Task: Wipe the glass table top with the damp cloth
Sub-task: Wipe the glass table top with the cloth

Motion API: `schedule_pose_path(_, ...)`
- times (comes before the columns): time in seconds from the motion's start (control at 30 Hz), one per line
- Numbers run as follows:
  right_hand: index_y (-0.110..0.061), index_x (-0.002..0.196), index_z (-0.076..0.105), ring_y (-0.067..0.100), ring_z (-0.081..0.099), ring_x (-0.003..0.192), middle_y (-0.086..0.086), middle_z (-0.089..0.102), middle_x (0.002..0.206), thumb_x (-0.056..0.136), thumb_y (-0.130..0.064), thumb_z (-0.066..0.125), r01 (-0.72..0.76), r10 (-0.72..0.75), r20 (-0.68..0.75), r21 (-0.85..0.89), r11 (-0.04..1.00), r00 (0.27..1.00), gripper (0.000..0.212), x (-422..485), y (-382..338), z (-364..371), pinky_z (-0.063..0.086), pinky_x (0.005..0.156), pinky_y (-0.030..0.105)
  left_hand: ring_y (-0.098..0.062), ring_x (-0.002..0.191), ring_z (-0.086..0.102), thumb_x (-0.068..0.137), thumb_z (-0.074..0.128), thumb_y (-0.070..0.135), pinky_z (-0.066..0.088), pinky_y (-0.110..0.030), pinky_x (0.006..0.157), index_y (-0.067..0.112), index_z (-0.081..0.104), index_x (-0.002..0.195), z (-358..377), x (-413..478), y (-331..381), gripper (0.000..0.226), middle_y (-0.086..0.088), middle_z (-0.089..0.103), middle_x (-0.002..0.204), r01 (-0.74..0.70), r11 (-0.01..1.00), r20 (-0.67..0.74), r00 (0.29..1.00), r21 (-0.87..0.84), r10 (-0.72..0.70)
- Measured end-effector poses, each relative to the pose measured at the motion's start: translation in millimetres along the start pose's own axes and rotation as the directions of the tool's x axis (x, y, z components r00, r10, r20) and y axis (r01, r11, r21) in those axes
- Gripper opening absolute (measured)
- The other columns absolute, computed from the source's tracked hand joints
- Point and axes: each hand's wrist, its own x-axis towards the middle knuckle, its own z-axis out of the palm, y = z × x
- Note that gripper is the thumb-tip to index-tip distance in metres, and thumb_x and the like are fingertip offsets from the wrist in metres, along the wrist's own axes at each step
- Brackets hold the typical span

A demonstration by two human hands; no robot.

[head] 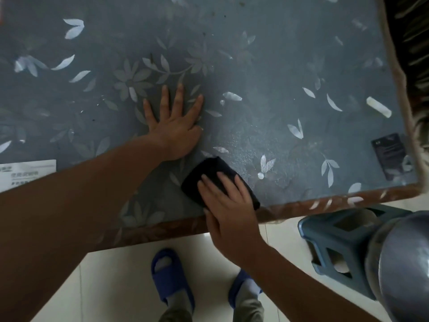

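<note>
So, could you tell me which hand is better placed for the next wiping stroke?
The right hand: its fingers press the cloth on the glass table top, while the left hand lies flat off the cloth.

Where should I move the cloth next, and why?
Probably slide the dark cloth rightward along the near edge: your right hand presses it flat there, and a small white spot shows on the glass table top just right of it.

left hand [174,127], right hand [228,206]: bare | forearms [104,182]: bare | sandals [170,278]: blue slides | socks [250,287]: grey | trousers [251,311]: olive-grey
</note>
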Motion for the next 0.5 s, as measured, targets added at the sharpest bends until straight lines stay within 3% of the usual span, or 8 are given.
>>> schedule_pose_path(0.1,-0.02,0.142,0.053,0.029,0.037,0.144,0.0,0.047,0.152,0.093,-0.022,0.055,0.101,-0.093,0.051,-0.18,0.979,0.994,0.05,4,20,-10,0.019,0.121,0.053,-0.026,0.145,-0.03,0.098,0.032,0.044,-0.019,-0.061,0.111,0.044,-0.003,0.153,-2,-1,-1,0.066,0.002,-0.025,0.161,0.003,1.0,-0.008,1.0,-0.02,-0.003)
schedule_pose_path(0.2,-0.018,0.143,0.051,0.03,0.032,0.147,0.001,0.046,0.153,0.091,-0.019,0.059,0.035,-0.03,0.021,-0.277,0.96,0.999,0.053,11,48,-25,0.015,0.123,0.05,-0.026,0.146,-0.029,0.098,0.032,0.045,-0.019,-0.062,0.112,0.044,-0.002,0.153,-1,-2,0,0.065,0.002,-0.024,0.162,-0.005,1.0,-0.007,1.0,-0.025,0.005)
schedule_pose_path(0.3,-0.015,0.143,0.052,0.03,0.029,0.148,0.0,0.046,0.152,0.093,-0.017,0.056,-0.17,0.147,-0.116,-0.217,0.961,0.982,0.05,23,49,-24,0.019,0.123,0.05,-0.025,0.146,-0.027,0.097,0.034,0.044,-0.018,-0.062,0.112,0.045,0.003,0.153,-1,-2,1,0.064,0.003,-0.021,0.163,0.001,0.998,-0.029,1.0,-0.059,-0.002)
schedule_pose_path(0.4,-0.013,0.14,0.055,0.03,0.03,0.147,-0.001,0.049,0.15,0.092,-0.016,0.054,-0.347,0.335,-0.218,-0.02,0.937,0.917,0.048,35,16,-10,0.027,0.119,0.05,-0.024,0.146,-0.028,0.097,0.033,0.044,-0.019,-0.061,0.112,0.045,0.003,0.153,-3,-1,-1,0.063,0.004,-0.022,0.162,-0.005,0.996,-0.008,1.0,-0.09,0.004)
schedule_pose_path(0.43,-0.014,0.139,0.056,0.029,0.031,0.147,-0.003,0.049,0.15,0.091,-0.014,0.056,-0.31,0.307,-0.192,0.016,0.951,0.932,0.048,33,6,-5,0.028,0.118,0.048,-0.024,0.146,-0.029,0.097,0.032,0.044,-0.019,-0.061,0.111,0.045,0.002,0.153,-4,0,-1,0.063,0.004,-0.023,0.162,-0.005,0.995,0.006,1.0,-0.095,0.005)
schedule_pose_path(0.5,-0.015,0.136,0.059,0.028,0.033,0.146,-0.004,0.051,0.148,0.087,-0.01,0.061,-0.115,0.112,-0.101,-0.024,0.993,0.989,0.049,24,-3,0,0.03,0.115,0.046,-0.023,0.145,-0.029,0.098,0.031,0.043,-0.021,-0.06,0.111,0.046,0.002,0.152,-4,1,-2,0.062,0.005,-0.024,0.161,0.001,0.995,0.012,1.0,-0.102,0.0)
